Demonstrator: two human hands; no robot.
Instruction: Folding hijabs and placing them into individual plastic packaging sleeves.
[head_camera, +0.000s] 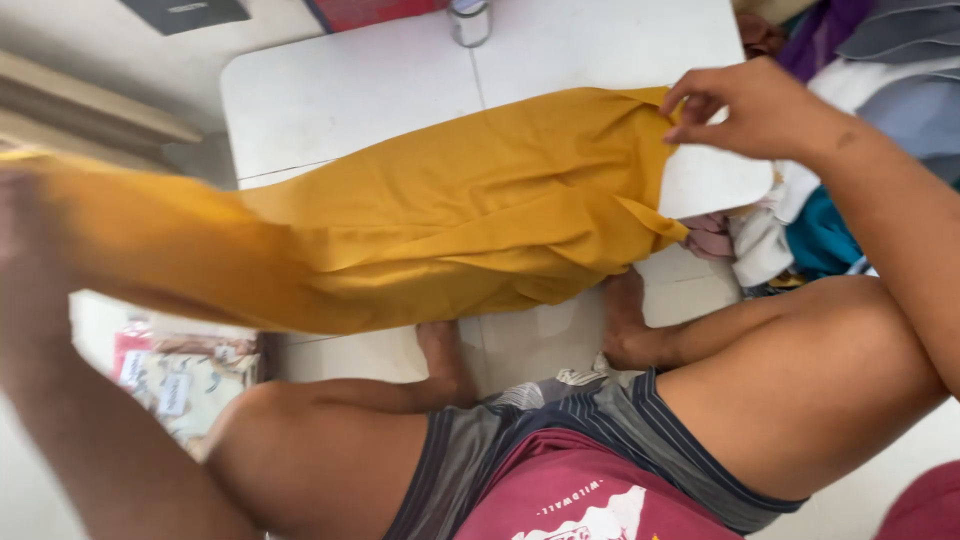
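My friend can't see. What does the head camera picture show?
A seated person stretches a mustard-yellow cloth over a low white table, the right hand pinching one end and the blurred left hand holding the other. A pile of clothes lies beside the right hand.

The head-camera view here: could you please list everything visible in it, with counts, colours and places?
Cloth: one, mustard yellow, stretched across the table between both hands.
Folding table: one, white, low, on the floor ahead of the person.
Jar: one, clear with a metal lid, at the table's far edge.
Clothes pile: one heap, purple, grey, white and teal, on the right beside the table.
Printed packet: one, pale with red, on the floor at lower left.
Dark mat: one, grey, top left.
Shorts: one pair, grey with stripes.
Shirt: one, maroon.
Legs and feet: two, bare, bent under the table.
Right hand: pinching the cloth's edge.
Left hand: blurred, at the cloth's other end.
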